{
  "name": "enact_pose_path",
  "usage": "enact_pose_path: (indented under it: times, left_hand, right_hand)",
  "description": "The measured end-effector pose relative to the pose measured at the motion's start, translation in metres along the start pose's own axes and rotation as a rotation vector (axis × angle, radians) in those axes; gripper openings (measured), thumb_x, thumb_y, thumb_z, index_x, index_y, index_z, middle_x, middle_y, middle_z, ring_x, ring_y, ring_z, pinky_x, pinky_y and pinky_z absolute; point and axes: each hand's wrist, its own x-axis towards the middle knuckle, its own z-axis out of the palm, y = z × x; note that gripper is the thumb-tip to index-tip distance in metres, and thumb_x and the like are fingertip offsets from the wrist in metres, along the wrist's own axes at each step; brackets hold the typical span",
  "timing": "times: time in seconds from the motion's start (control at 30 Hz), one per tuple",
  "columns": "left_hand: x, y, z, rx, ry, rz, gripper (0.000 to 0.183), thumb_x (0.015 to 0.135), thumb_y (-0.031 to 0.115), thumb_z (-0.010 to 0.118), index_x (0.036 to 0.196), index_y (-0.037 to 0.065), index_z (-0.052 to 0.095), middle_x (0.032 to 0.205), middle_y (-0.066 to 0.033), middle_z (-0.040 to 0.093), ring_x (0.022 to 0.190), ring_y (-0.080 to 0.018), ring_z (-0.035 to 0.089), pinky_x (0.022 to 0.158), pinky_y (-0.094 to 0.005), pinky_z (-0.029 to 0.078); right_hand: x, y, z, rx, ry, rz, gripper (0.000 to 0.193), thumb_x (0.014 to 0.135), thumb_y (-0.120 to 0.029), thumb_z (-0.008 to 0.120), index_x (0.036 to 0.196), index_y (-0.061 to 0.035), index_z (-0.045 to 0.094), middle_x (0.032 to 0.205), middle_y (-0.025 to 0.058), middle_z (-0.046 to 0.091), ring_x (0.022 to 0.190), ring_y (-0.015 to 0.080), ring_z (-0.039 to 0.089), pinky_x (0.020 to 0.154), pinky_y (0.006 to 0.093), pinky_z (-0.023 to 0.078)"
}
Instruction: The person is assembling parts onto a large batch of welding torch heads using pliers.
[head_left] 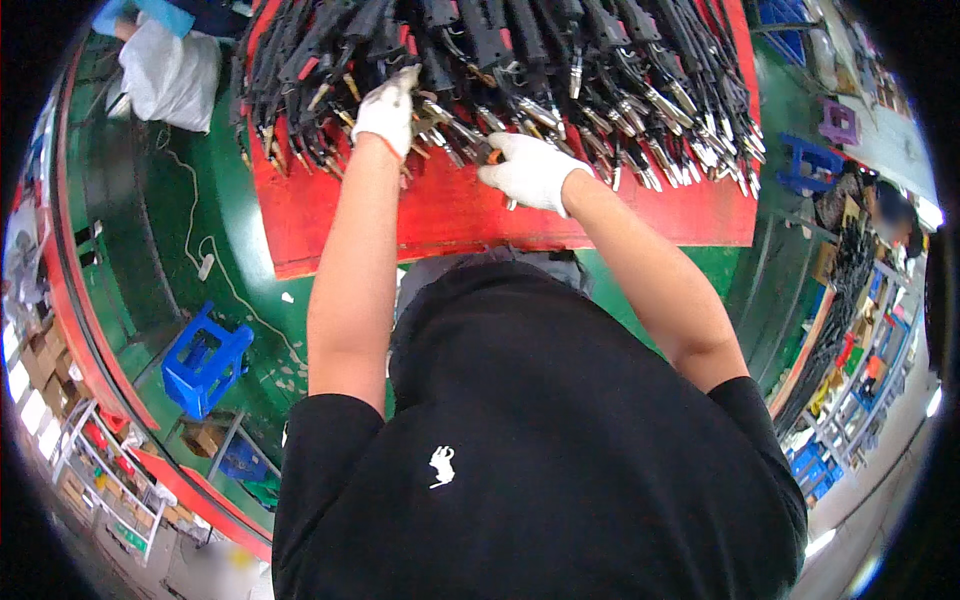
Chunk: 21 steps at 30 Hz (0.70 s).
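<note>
Many black welding torches with red triggers and metal or brass-coloured ends lie heaped on a red tabletop, their ends toward me. My left hand, in a white glove, reaches in among them at left of centre. Its fingers are closed at a torch, though their tips are partly hidden by the heap. Nearer me, at the front of the heap, my right hand, also gloved in white, is curled. An orange bit shows at its fingers and a small metal end below; the rest of what it holds is covered.
On the green floor to the left are a blue stool and a white cable. A white sack stands at the far left beside another person's arm. Blue and purple stools stand at right, near shelves.
</note>
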Motion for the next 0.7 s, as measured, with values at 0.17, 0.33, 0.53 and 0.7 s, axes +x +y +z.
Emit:
enact_pose_path:
  times: [0.17,0.33,0.53,0.7]
  left_hand:
    - [0.003,-0.001,0.005,0.208,-0.072,-0.122,0.031,0.099,0.018,0.044,0.116,0.007,0.066,0.115,-0.0206,0.070,0.109,-0.0379,0.066,0.095,-0.0458,0.051]
    - [0.009,0.030,-0.020,0.200,-0.296,-0.358,0.043,0.104,0.019,0.035,0.138,0.007,0.058,0.138,-0.0109,0.062,0.125,-0.0242,0.060,0.106,-0.0326,0.046]
    - [0.015,0.029,-0.007,-1.375,0.089,-0.954,0.030,0.104,0.028,0.052,0.119,0.005,0.064,0.106,-0.0134,0.070,0.093,-0.0302,0.066,0.088,-0.0457,0.056]
    - [0.026,-0.031,0.028,-0.863,0.026,-0.814,0.053,0.107,0.045,0.037,0.118,0.001,0.064,0.113,-0.0175,0.069,0.100,-0.0331,0.068,0.090,-0.0424,0.056]
  right_hand:
    - [-0.009,-0.020,-0.003,-0.311,0.108,-0.014,0.041,0.088,-0.021,0.049,0.121,0.0014,0.060,0.105,0.0273,0.070,0.095,0.0375,0.071,0.086,0.0454,0.055]
    - [-0.011,-0.030,-0.005,-0.293,0.108,0.022,0.040,0.089,-0.020,0.048,0.120,0.0025,0.060,0.110,0.0287,0.069,0.101,0.0400,0.069,0.093,0.0460,0.052]
    - [0.004,-0.007,0.013,-0.124,0.105,-0.070,0.036,0.092,-0.022,0.052,0.118,0.0025,0.059,0.109,0.0270,0.069,0.094,0.0363,0.070,0.083,0.0449,0.055]
    - [-0.002,-0.011,0.021,0.361,-0.119,-0.068,0.038,0.091,-0.027,0.061,0.118,-0.0008,0.057,0.078,0.0088,0.058,0.062,0.0170,0.056,0.051,0.0357,0.046]
